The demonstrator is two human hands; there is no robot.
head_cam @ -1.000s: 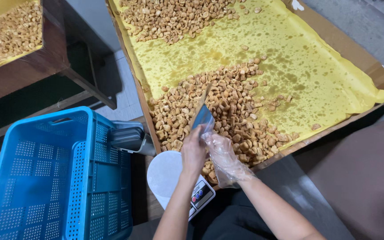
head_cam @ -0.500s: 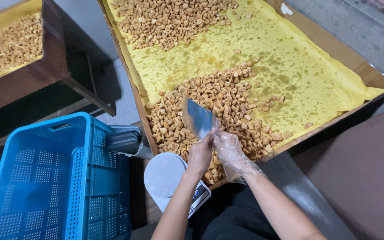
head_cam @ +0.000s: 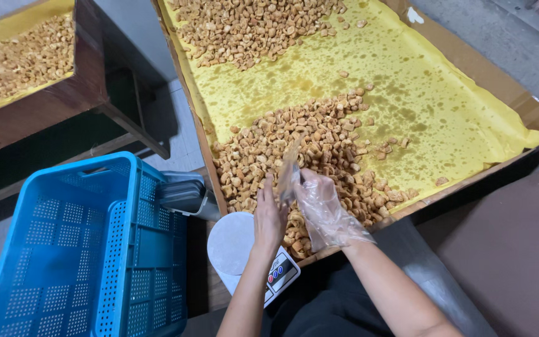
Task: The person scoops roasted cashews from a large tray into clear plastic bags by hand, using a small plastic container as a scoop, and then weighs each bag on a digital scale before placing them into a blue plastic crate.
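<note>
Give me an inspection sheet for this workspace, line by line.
Surface: shallow tray lined with oil-spotted yellow paper.
Job's things: heap of fried snack pieces near the hands; a second heap at the far end; small clear bag held over the near heap.
Clutter: blue perforated crate; small scale with a white round pan.
Grippers: left hand bare, at the bag; right hand in a clear plastic glove, holding the bag.
Cables: nothing seen.
Surroundings: another tray of pieces on a dark wooden stand.
</note>
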